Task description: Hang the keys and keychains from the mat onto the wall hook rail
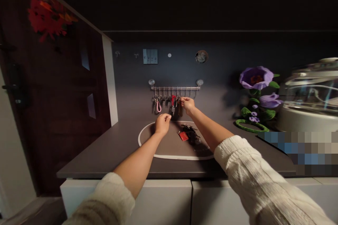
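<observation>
At the centre of the frame, the right hand (188,105) pinches at a key set hanging from the hook rail (175,88), right of the red strap (173,100). Lower and to the left, the left hand (163,124) has its fingertips drawn together; I can't tell whether they hold anything. Below, more keys (192,132) and a red tag (183,136) lie on the mat (169,146).

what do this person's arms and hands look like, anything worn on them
Both arms wear a cream, chunky knit sleeve, the left sleeve and the right sleeve, each ending below the elbow. Forearms and hands are bare: no gloves, and no watch or ring can be made out.
</observation>
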